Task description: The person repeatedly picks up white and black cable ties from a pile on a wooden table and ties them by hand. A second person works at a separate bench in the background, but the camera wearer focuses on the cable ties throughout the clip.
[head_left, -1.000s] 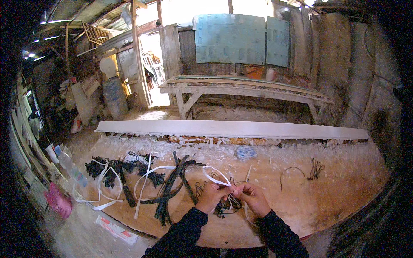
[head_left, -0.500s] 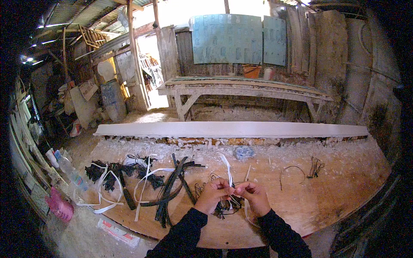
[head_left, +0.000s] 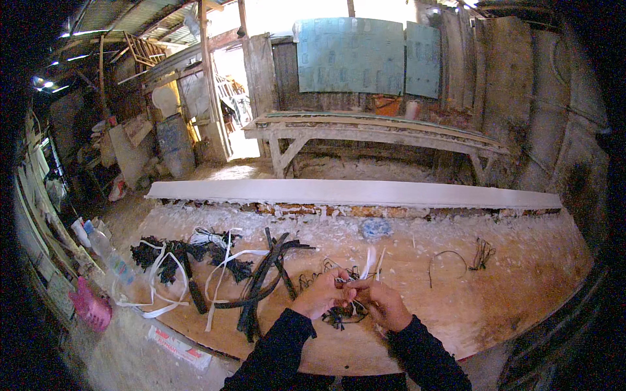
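Note:
My left hand [head_left: 319,294] and my right hand [head_left: 386,305] meet above the near middle of the wooden board. Their fingertips are pinched close together on a white strip [head_left: 369,262], whose upper end sticks up beyond the knuckles. Under and between the hands lies a small tangle of dark cord [head_left: 344,317], partly covered by them. To the left of my left hand, several black rubber-like strips [head_left: 251,311] lie crossed over each other. Farther left, looped white strips [head_left: 156,277] lie over bundles of black strands [head_left: 215,253].
A long white slab [head_left: 352,193] runs along the board's far edge. A crumpled blue plastic piece [head_left: 376,227] and a small dark wire bundle [head_left: 482,254] lie on the board. At left are a clear bottle [head_left: 111,254] and a pink basket [head_left: 91,306]. A workbench [head_left: 378,130] stands behind.
The white strip's free end has dropped lower and tilted to the right. My hands have turned slightly, the fingertips still together. The view has shifted a little.

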{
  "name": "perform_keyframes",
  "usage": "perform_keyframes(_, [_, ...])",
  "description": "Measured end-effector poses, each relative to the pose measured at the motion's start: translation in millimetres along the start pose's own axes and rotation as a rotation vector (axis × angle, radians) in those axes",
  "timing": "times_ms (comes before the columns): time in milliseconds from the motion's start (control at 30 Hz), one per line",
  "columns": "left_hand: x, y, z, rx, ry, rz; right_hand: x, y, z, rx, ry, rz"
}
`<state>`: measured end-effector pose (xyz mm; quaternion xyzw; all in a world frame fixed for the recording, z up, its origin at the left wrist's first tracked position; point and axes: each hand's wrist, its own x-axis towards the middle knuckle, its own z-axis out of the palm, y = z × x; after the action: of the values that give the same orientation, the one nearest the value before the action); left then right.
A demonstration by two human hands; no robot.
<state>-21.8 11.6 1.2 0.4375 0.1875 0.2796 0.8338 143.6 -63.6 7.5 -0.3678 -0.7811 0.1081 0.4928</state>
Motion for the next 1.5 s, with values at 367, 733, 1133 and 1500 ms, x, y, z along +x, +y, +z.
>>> perform_keyframes(367, [8, -8, 17, 0.173, 0.123, 0.271, -2, 4, 2, -0.128, 0.211, 0.158])
perform_keyframes(733, [8, -13, 24, 0.356, 0.210, 0.489, -3, 0, 4, -0.124, 0.245, 0.159])
perform_keyframes(1133, [10, -22, 23, 1.013, 0.292, 0.846, -5, 3, 13, 0.550, 0.375, 0.630])
perform_keyframes(1500, [13, -29, 18, 0.781, 0.242, 0.771, -1, -1, 12, 0.512, 0.449, 0.608])
